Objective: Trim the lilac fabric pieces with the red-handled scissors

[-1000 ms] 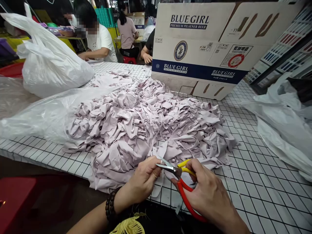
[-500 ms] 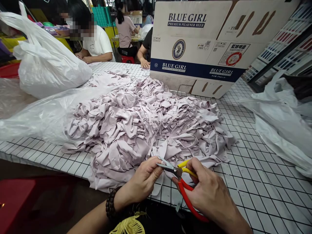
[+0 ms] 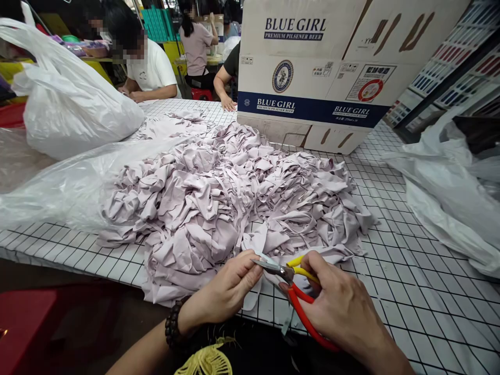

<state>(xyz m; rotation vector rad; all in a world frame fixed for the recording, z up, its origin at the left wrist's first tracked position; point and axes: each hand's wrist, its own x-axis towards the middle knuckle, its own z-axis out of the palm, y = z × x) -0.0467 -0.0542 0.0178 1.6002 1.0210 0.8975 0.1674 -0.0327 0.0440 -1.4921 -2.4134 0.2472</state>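
Note:
My right hand (image 3: 336, 299) is closed round scissors (image 3: 291, 274) with red and yellow handles. Their blades point left, slightly apart, with the tips at the fingertips of my left hand (image 3: 230, 286). That hand is pinched on a piece of pale lilac fabric (image 3: 252, 298), mostly hidden by the fingers. A beaded bracelet (image 3: 172, 325) circles my left wrist. Just beyond both hands spreads a large heap of pale lilac fabric pieces (image 3: 203, 203), crumpled and mixed with narrow strips.
The table (image 3: 394, 281) has a black-grid white cover. A carton (image 3: 304, 62) stands behind the heap. White plastic bags (image 3: 78, 112) lie left, another bag (image 3: 449, 182) right. A red stool (image 3: 27, 328) is at lower left. A person in white (image 3: 156, 73) sits across; a co-worker's hand (image 3: 227, 103) shows beside the carton.
The view has shifted slightly. The scissors' blades look closer together, and the right hand has moved slightly right. In the background, a seated person has raised an arm.

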